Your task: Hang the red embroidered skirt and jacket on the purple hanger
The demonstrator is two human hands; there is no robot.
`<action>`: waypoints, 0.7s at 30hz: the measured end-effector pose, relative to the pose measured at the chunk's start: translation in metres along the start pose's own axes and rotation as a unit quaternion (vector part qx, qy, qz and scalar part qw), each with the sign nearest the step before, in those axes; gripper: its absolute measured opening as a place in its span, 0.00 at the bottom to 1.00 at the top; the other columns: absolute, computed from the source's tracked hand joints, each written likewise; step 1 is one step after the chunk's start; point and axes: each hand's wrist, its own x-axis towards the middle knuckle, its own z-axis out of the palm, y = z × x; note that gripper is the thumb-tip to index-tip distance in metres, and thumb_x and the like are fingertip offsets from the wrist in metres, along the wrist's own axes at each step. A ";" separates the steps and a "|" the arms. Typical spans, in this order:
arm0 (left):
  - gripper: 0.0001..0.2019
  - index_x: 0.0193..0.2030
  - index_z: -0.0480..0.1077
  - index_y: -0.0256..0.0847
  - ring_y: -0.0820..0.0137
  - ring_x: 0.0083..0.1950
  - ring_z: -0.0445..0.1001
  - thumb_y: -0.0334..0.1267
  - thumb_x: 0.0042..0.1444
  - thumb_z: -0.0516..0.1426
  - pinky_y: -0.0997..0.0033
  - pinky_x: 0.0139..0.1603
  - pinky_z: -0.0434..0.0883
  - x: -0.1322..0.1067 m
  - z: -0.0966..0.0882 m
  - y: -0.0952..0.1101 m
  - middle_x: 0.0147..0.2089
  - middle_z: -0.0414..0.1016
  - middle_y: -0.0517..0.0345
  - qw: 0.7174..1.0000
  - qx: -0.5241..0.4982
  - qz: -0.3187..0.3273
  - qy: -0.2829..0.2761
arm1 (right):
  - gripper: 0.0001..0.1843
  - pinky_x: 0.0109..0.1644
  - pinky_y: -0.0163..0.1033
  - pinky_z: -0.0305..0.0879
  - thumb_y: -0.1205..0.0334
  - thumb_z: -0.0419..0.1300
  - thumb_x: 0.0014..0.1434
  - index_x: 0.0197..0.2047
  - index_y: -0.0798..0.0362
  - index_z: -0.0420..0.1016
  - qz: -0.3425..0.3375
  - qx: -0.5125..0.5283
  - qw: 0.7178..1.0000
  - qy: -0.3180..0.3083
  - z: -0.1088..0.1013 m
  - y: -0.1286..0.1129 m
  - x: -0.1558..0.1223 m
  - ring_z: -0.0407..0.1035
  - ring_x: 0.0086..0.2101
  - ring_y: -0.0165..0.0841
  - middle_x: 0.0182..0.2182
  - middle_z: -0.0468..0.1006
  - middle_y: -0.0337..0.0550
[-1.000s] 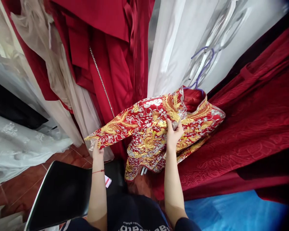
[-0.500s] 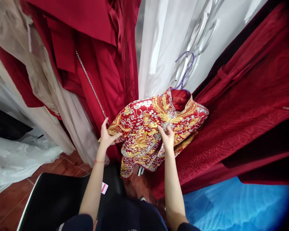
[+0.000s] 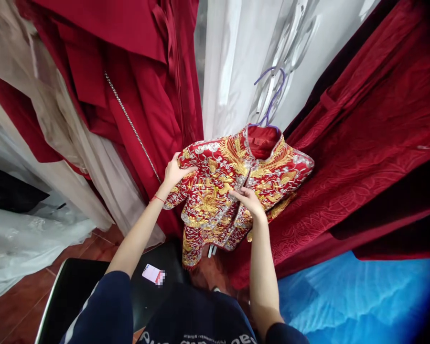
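Observation:
In front of me hangs a red jacket (image 3: 209,200) with gold and silver embroidery and a stand collar, tilted on a purple hanger (image 3: 271,102). My left hand (image 3: 177,173) is closed around its upper sleeve at the left, with the thumb on the outer face and the other fingers mostly hidden behind the cloth. At the front opening, my right hand (image 3: 251,203) pinches the jacket near one front edge; its fingertips are partly hidden. The lower part of the front hangs slightly apart.
Plain red garments (image 3: 139,95) hang at the left, beside pale gowns (image 3: 57,86). A dark red patterned dress (image 3: 361,143) fills the right, above blue fabric (image 3: 344,301). White hangings (image 3: 225,57) stand behind. A card (image 3: 152,274) lies on a black seat (image 3: 82,277) below.
My left hand has moved up and right along the sleeve, closing around it higher up. My right hand stays at the front opening, its wrist more bent. More of the card shows.

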 end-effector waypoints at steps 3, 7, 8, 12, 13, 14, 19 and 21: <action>0.48 0.66 0.56 0.38 0.49 0.62 0.71 0.54 0.43 0.70 0.48 0.64 0.66 -0.016 0.015 0.004 0.61 0.71 0.37 0.992 0.061 0.024 0.110 | 0.25 0.32 0.34 0.54 0.40 0.69 0.47 0.24 0.52 0.67 -0.001 -0.004 1.000 -0.019 -0.005 0.007 -0.009 0.58 0.25 0.26 0.22 0.66 0.33; 0.36 0.70 0.47 0.36 0.48 0.76 0.46 0.48 0.62 0.58 0.41 0.73 0.50 -0.072 0.054 0.022 0.74 0.48 0.29 0.971 0.099 0.109 0.190 | 0.26 0.35 0.36 0.62 0.36 0.68 0.46 0.28 0.52 0.75 0.004 -0.041 0.999 0.015 0.000 0.023 -0.019 0.66 0.27 0.30 0.25 0.76 0.40; 0.34 0.71 0.46 0.37 0.49 0.77 0.43 0.45 0.64 0.56 0.41 0.73 0.51 -0.090 0.067 0.027 0.74 0.46 0.31 0.970 0.091 0.139 0.176 | 0.27 0.35 0.37 0.63 0.35 0.68 0.45 0.28 0.53 0.75 0.005 -0.047 0.999 0.020 0.000 0.028 -0.022 0.68 0.27 0.32 0.26 0.77 0.41; 0.29 0.66 0.54 0.43 0.53 0.71 0.59 0.36 0.60 0.60 0.48 0.68 0.62 -0.157 0.125 0.037 0.66 0.59 0.36 0.955 0.049 0.258 0.136 | 0.28 0.40 0.40 0.67 0.33 0.64 0.48 0.31 0.53 0.77 0.007 -0.066 0.996 0.058 -0.023 0.042 -0.037 0.72 0.31 0.35 0.29 0.80 0.45; 0.28 0.63 0.57 0.42 0.55 0.67 0.65 0.36 0.58 0.61 0.51 0.65 0.66 -0.169 0.139 0.035 0.62 0.63 0.38 0.960 0.035 0.246 0.131 | 0.28 0.41 0.41 0.67 0.33 0.63 0.50 0.32 0.53 0.76 0.009 -0.072 0.995 0.075 -0.033 0.045 -0.040 0.73 0.32 0.36 0.30 0.80 0.46; 0.26 0.60 0.60 0.40 0.55 0.63 0.69 0.37 0.57 0.62 0.53 0.62 0.68 -0.177 0.151 0.031 0.58 0.66 0.40 0.968 0.021 0.213 0.128 | 0.28 0.42 0.41 0.67 0.33 0.62 0.51 0.33 0.53 0.76 0.011 -0.078 0.993 0.091 -0.044 0.047 -0.043 0.73 0.33 0.37 0.31 0.81 0.47; 0.18 0.41 0.68 0.40 0.51 0.60 0.69 0.40 0.47 0.68 0.55 0.62 0.64 -0.192 0.190 -0.009 0.49 0.72 0.43 0.973 -0.144 -0.172 0.058 | 0.24 0.45 0.41 0.68 0.38 0.61 0.55 0.34 0.53 0.74 0.046 -0.099 0.991 0.076 -0.080 0.069 -0.045 0.72 0.35 0.36 0.33 0.80 0.46; 0.15 0.34 0.69 0.42 0.50 0.63 0.67 0.37 0.45 0.70 0.56 0.64 0.61 -0.201 0.199 -0.030 0.46 0.74 0.45 0.922 -0.231 -0.309 0.042 | 0.21 0.45 0.41 0.68 0.41 0.62 0.56 0.34 0.52 0.75 0.089 -0.106 0.990 0.026 -0.076 0.089 -0.045 0.73 0.36 0.36 0.33 0.80 0.45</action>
